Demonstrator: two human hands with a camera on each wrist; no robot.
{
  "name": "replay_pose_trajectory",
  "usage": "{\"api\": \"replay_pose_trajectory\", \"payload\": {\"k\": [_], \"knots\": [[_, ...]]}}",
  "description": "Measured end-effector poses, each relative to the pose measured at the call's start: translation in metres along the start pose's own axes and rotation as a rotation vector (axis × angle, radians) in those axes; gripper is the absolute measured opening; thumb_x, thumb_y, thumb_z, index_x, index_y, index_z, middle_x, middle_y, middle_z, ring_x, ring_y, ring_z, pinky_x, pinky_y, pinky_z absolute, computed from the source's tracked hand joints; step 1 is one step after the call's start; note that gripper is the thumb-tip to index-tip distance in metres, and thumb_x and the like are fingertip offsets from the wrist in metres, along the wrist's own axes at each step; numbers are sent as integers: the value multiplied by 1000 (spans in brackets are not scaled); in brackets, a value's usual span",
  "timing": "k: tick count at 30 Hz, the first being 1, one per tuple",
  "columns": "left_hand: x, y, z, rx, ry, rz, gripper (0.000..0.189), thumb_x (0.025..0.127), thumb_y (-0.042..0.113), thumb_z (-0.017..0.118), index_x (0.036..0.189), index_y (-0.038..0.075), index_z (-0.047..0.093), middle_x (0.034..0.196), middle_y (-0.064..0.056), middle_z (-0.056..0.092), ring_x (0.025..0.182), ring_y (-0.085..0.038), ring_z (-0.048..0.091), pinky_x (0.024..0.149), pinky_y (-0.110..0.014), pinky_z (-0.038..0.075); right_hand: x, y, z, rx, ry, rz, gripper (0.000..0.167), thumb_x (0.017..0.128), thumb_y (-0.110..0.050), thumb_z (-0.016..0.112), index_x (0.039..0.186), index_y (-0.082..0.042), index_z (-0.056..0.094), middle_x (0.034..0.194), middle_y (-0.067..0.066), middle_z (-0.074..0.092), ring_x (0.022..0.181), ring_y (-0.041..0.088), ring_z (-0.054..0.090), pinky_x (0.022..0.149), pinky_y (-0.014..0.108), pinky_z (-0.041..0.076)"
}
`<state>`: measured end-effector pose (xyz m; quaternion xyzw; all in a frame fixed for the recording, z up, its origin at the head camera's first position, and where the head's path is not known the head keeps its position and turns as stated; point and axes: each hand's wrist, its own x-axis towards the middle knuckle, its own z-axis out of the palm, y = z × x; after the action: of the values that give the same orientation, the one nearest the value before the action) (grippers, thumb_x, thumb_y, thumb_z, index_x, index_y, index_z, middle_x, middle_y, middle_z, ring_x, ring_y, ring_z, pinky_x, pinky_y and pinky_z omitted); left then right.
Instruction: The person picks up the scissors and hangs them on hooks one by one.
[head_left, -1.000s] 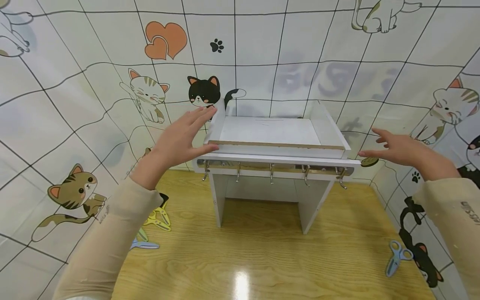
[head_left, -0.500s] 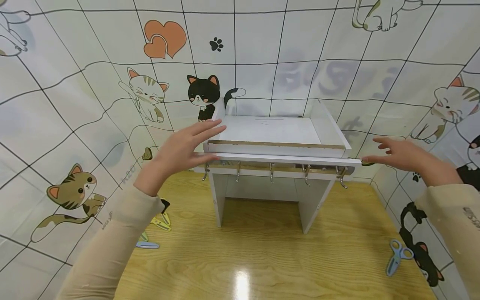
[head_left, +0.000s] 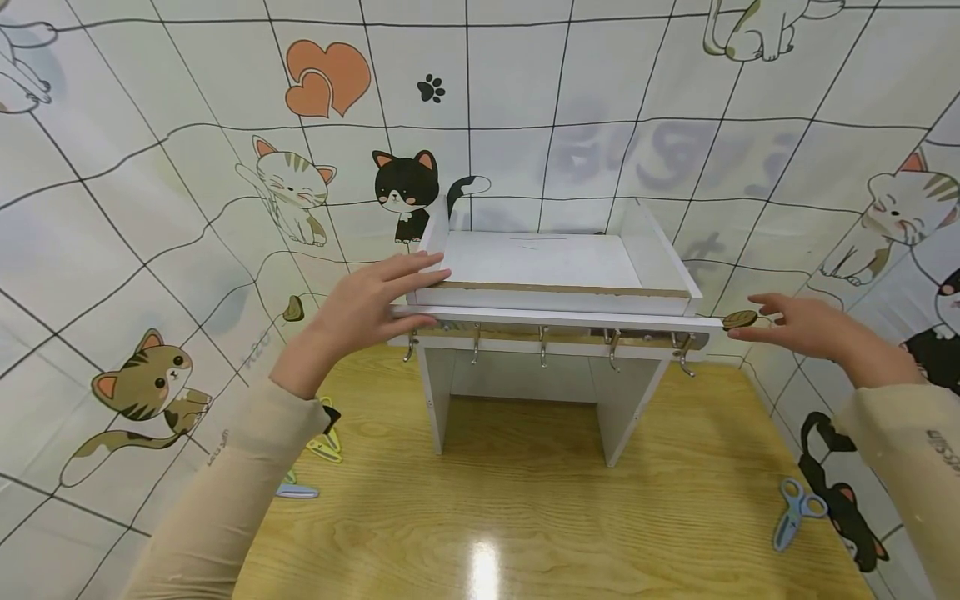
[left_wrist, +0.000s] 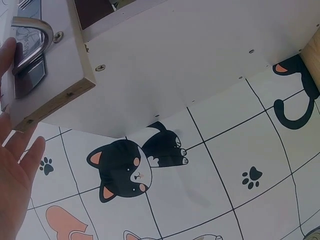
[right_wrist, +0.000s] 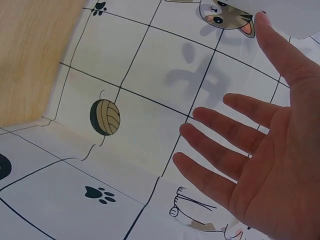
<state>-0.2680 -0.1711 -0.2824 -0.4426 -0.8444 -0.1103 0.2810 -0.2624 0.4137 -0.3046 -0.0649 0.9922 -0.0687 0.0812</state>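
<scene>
A white wooden shelf unit (head_left: 555,298) stands upright on the table, with a shallow open tray on top and several metal hooks (head_left: 543,343) along its front rail. My left hand (head_left: 362,302) is at the shelf's left end, thumb along the front edge and fingers extended over the side panel. In the left wrist view, its fingertips lie right at the board's end, beside a hook (left_wrist: 47,37). Off the right end, my right hand (head_left: 810,329) has its fingers spread and holds nothing. Its thumb tip overlaps a white edge in the right wrist view.
Blue scissors (head_left: 795,512) lie at the table's right. Yellow scissors (head_left: 326,446) and a blue-handled piece (head_left: 297,492) lie partly behind the left sleeve. Cat-printed sheeting (head_left: 555,75) encloses the wooden table (head_left: 525,517) at the back and sides.
My left hand has lowered from above the left side panel onto the shelf's left end. The right hand has dropped slightly beside the right end. The shelf has not visibly moved.
</scene>
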Motion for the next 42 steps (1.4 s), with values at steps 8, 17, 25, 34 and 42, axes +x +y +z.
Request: {"api": "replay_pose_trajectory", "payload": {"k": [8, 17, 25, 34, 42], "knots": [[-4, 1, 0, 2, 23, 5, 64, 82, 37, 81, 140, 19, 60, 145, -4, 58, 134, -27, 56, 111, -46, 46, -4, 0, 10, -4, -9, 15, 92, 96, -57, 56, 146, 16, 29, 138, 45, 41, 120, 62, 47, 89, 70, 47], [-6, 2, 0, 3, 41, -8, 61, 82, 36, 81, 137, 19, 62, 141, -2, 62, 132, -25, 58, 110, -45, 47, -5, 8, 25, 27, -20, 7, 91, 96, -56, 57, 144, 18, 30, 137, 45, 43, 120, 62, 48, 86, 68, 50], [-7, 1, 1, 7, 38, -10, 63, 81, 34, 82, 138, 19, 61, 142, -2, 61, 132, -25, 57, 108, -45, 49, -5, 16, 42, 46, -32, 13, 93, 95, -58, 57, 145, 16, 31, 136, 44, 44, 119, 61, 49, 83, 66, 51], [-7, 0, 3, -12, 47, -7, 61, 81, 30, 83, 137, 18, 62, 141, -3, 62, 132, -25, 57, 108, -45, 48, -10, 20, 60, 61, -46, 17, 93, 95, -60, 56, 146, 14, 31, 137, 44, 44, 119, 60, 50, 82, 66, 51], [-7, 0, 4, -26, 62, -8, 59, 82, 30, 82, 137, 18, 63, 140, -3, 63, 132, -25, 57, 109, -45, 48, -16, 26, 75, 60, -47, 13, 91, 96, -60, 54, 144, 15, 34, 135, 43, 47, 116, 59, 54, 80, 63, 52]]}}
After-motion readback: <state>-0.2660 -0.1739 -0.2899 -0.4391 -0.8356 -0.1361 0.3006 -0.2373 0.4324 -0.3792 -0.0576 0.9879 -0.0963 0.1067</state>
